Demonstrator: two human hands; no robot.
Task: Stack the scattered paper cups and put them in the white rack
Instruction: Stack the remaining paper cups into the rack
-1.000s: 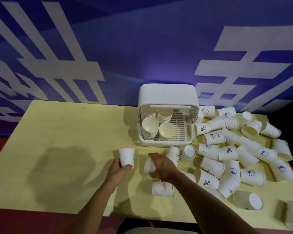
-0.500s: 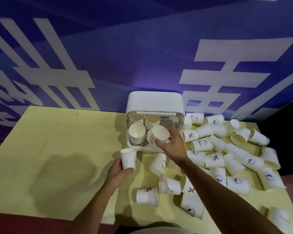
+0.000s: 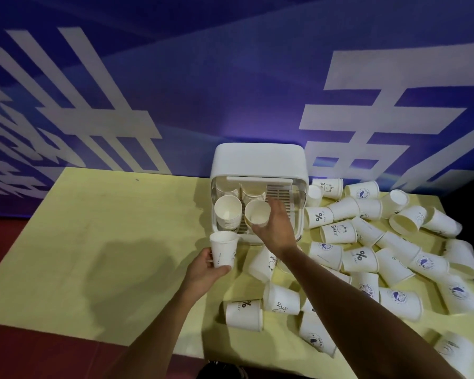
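Observation:
The white rack [image 3: 259, 160] stands at the table's far edge with its front open. Inside lie stacks of paper cups; one stack [image 3: 227, 212] is at the front left. My right hand [image 3: 277, 228] reaches into the rack and grips a cup [image 3: 256, 213] on the front right stack, mouth toward me. My left hand [image 3: 204, 269] holds one upright paper cup [image 3: 223, 248] just in front of the rack's left corner. Several loose cups [image 3: 367, 242] lie scattered to the right of the rack and under my right arm.
The yellow table [image 3: 93, 242] ends at a near edge by my arms, with red floor below. A blue wall with big white characters [image 3: 367, 110] rises right behind the rack. Two cups [image 3: 244, 314] lie near the front edge.
My right hand carried a cup from the table up into the rack and pushed it deeper onto the front right stack. My left hand kept its cup almost still.

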